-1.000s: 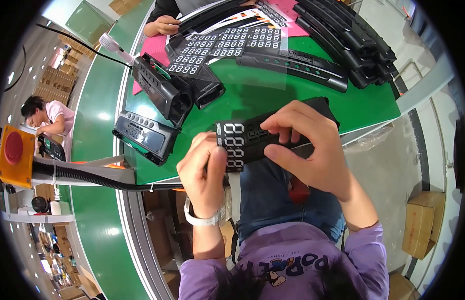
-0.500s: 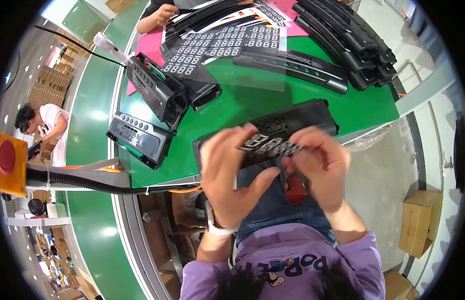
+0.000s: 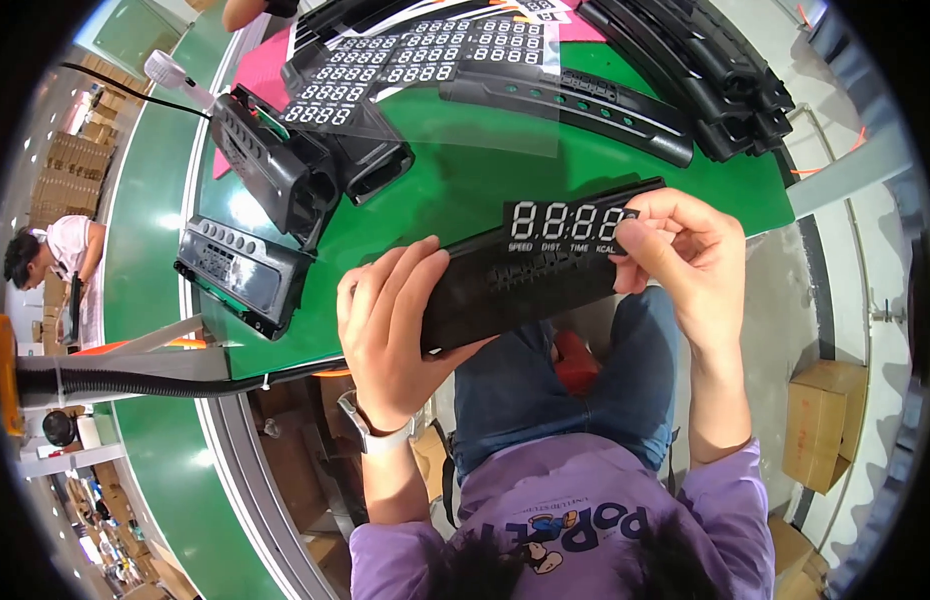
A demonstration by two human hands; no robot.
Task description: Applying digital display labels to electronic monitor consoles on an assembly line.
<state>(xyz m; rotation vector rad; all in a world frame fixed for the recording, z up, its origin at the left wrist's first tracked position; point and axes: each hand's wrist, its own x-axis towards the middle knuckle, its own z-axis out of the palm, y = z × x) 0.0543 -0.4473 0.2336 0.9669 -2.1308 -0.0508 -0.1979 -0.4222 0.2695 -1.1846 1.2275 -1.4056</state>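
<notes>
My left hand (image 3: 390,330) is wrapped round the left end of a long black plastic panel housing (image 3: 520,305), fingers on top and thumb along the near edge. Between its thumb and fingers, my right hand (image 3: 690,255) pinches the right end of a small black display sticker (image 3: 565,226) with white digit shapes. That sticker sits over the housing's upper part, just beyond a recessed window of digit-shaped cut-outs (image 3: 530,270). Whether it touches the surface I cannot tell. The housing lies tilted at the green table's near edge, its right end higher in view.
Sheets of digit stickers (image 3: 415,60) lie at the back on a pink mat (image 3: 268,80). Several black housings (image 3: 685,75) are stacked at the back right, and a single one (image 3: 575,112) lies before them. Consoles (image 3: 247,275) stand left, near a white microphone-shaped object (image 3: 175,75).
My left hand has come down onto the housing's left end. My right hand has brought the sticker flat over the housing's top. The view has shifted slightly; a co-worker's hand has moved left.
</notes>
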